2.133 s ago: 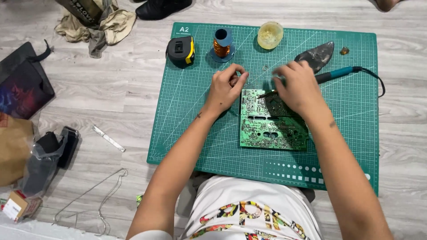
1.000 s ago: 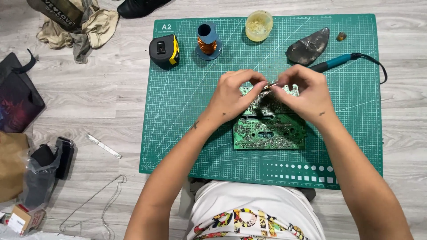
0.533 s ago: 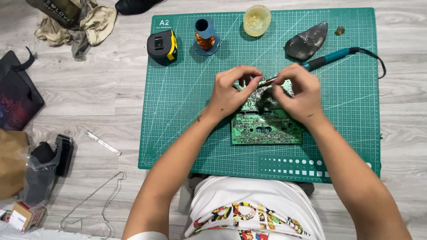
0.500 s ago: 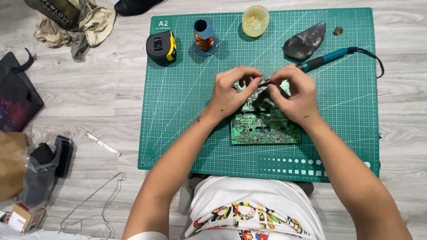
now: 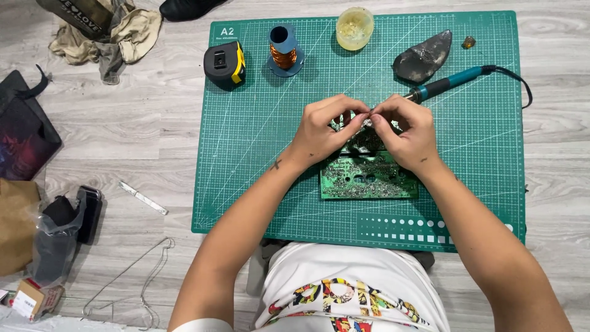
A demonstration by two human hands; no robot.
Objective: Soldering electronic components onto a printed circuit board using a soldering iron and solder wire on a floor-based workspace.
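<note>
My left hand (image 5: pixel 322 126) and my right hand (image 5: pixel 405 132) meet fingertip to fingertip above the green rectangular circuit board (image 5: pixel 369 178), both pinching something too small to make out at the board's far edge. The board lies flat on the green gridded cutting mat (image 5: pixel 258 141), its long axis running left to right in front of me, partly under my hands. Just beyond my right hand, the teal-handled soldering iron (image 5: pixel 452 83) lies on the mat, its tip pointing toward my fingers and its cord trailing to the right.
</note>
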